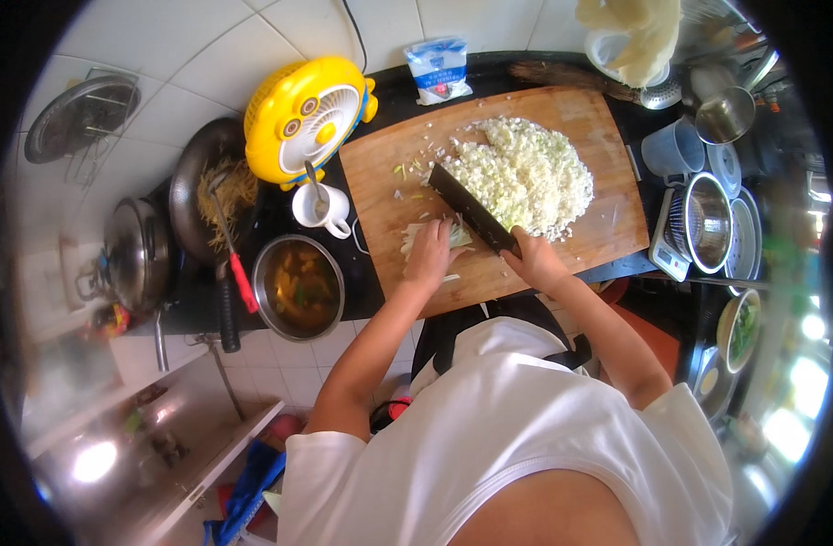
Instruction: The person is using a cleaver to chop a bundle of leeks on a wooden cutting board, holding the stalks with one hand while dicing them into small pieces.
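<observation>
My right hand [537,261] grips the handle of a dark-bladed cleaver [472,208], which slants up and left over the wooden cutting board [382,174]. Against the blade's right side lies a large heap of finely chopped pale cabbage-like vegetable [525,174]. My left hand [430,254] presses down on a small pile of pale sliced strips [461,235], left of the blade and apart from it. The fingers partly cover these strips. Loose bits are scattered on the board around the blade's far end.
Left of the board stand a white mug [329,213] with a spoon, a metal bowl of soup [300,286], a wok [184,184] and a yellow fan [273,130]. A plastic packet [438,72] leans at the back. A metal colander [708,222] and a plastic measuring jug [672,149] are on the right.
</observation>
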### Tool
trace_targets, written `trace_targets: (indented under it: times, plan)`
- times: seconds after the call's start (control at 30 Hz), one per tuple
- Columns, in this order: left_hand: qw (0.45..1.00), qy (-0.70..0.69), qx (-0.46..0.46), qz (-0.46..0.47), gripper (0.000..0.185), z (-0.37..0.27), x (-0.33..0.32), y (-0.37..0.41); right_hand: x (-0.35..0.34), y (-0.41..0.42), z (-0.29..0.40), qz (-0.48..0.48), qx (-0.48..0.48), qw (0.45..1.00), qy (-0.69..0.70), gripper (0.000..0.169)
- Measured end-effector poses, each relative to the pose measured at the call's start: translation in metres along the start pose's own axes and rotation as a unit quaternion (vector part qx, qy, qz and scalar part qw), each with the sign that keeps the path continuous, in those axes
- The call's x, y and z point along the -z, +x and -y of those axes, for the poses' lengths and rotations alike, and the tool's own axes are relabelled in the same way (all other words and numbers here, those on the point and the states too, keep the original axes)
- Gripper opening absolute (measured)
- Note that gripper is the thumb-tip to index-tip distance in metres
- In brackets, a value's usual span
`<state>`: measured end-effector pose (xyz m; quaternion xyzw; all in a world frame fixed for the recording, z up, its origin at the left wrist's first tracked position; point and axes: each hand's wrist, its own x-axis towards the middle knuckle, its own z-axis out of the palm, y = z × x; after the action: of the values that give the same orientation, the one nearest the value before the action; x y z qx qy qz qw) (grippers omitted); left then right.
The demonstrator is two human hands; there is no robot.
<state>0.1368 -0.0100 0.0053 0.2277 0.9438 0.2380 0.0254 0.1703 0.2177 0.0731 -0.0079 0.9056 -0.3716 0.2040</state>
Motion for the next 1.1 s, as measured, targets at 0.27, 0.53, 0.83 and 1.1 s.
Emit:
trace_targets:
  times: [0.27,0.53,0.83,1.1]
  plan:
    - [0.992,-0.052,0.114,-0.021,0.063,-0.043,0.000,0.024,0.002,0.001,0.002,0.004,-0.016,0.997,-0.072,0.031]
    - [0.992,-0.068,-0.103,-0.007,0.028,-0.011,0.010,0.014,-0.015,0.004,0.012,-0.010,0.020,0.996,-0.092,0.031]
    - [0.982,-0.068,-0.163,-0.070,0.017,-0.002,-0.003,0.014,0.026,-0.028,0.039,0.003,0.000,0.997,-0.076,0.028]
    - [0.984,-0.026,-0.170,-0.037,0.017,-0.003,-0.002,0.016,0.020,-0.044,0.041,0.036,-0.043,0.991,-0.124,0.027]
